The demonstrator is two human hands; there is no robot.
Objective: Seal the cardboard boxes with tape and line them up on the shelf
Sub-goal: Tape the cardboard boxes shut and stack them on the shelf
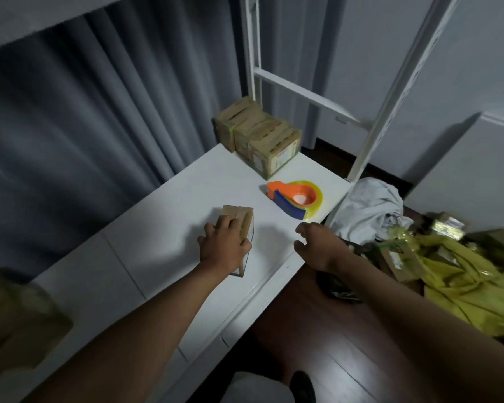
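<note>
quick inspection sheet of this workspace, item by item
surface: white shelf board, bare in the middle
job's things: small cardboard box under the left hand; row of taped boxes at the far corner; tape dispenser lying between them
clutter: white cloth, yellow bags and more cartons on the floor to the right
hands: left hand grips the small box; right hand hovers loosely curled, holding nothing
cables: nothing seen
surroundings: grey curtain, white shelf frame, dark wood floor
</note>
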